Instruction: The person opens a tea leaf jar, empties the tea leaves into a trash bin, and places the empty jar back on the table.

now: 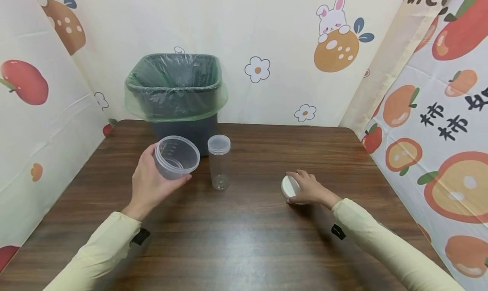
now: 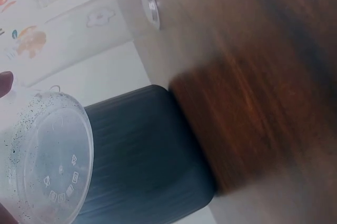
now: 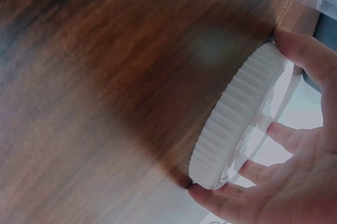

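Observation:
My left hand [image 1: 150, 183] grips a clear plastic tub [image 1: 167, 172] around its side, near the bin. The tub's wide mouth tips toward the camera, and no lid is on it. Its round base [image 2: 58, 166], with moulded marks, shows in the left wrist view. Off to the right, my right hand [image 1: 309, 190] holds a round white lid [image 1: 288, 187] by its rim, thumb and fingers spread across it. The ridged edge [image 3: 231, 113] of that lid is tilted close over the table in the right wrist view. Between the hands, a tall clear jar [image 1: 220, 166] with a translucent cap stands upright.
A dark bin [image 1: 187, 132] lined with a green bag stands at the back left of the brown wooden table [image 1: 244, 240]. Printed cloth [image 1: 267, 28] hangs behind and along both sides.

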The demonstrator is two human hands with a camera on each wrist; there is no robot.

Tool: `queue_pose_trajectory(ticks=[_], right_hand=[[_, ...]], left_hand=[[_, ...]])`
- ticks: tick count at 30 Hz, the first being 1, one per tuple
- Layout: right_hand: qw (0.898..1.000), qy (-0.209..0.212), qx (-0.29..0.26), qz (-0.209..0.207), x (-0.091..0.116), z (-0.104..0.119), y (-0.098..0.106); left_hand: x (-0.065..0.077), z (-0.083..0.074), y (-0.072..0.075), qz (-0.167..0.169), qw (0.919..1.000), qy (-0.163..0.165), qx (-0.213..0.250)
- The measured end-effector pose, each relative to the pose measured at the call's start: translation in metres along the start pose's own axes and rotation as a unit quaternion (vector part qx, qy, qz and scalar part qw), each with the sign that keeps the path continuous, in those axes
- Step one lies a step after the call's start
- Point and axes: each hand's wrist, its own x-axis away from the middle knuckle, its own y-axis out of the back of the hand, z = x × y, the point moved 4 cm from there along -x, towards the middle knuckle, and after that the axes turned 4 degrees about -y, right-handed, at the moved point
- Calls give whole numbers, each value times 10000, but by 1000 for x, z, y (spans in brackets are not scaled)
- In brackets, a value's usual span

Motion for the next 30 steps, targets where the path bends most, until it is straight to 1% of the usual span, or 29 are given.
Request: queue_pose_trajectory(ticks=[6,15,18,22,26,30], right_hand=[[9999,79,11,-62,2,3,2],[9978,448,-158,-467,6,13,12],[9962,559,-255,-618,7,16,15],[9934,750,-397,-769,9,23,20],[9919,850,-550,-762,10,30,23],[9905,954,-650,-744,12,39,25]], left_hand=[[13,-6,2,147,9998,-43,88],[34,-17,-2,326,9990,-226,212],[40,-21,-7,397,9985,-292,258],[49,-26,-15,575,9972,-364,323],[57,-31,-25,730,9956,-460,364],[62,-38,-33,893,9932,-582,467]])
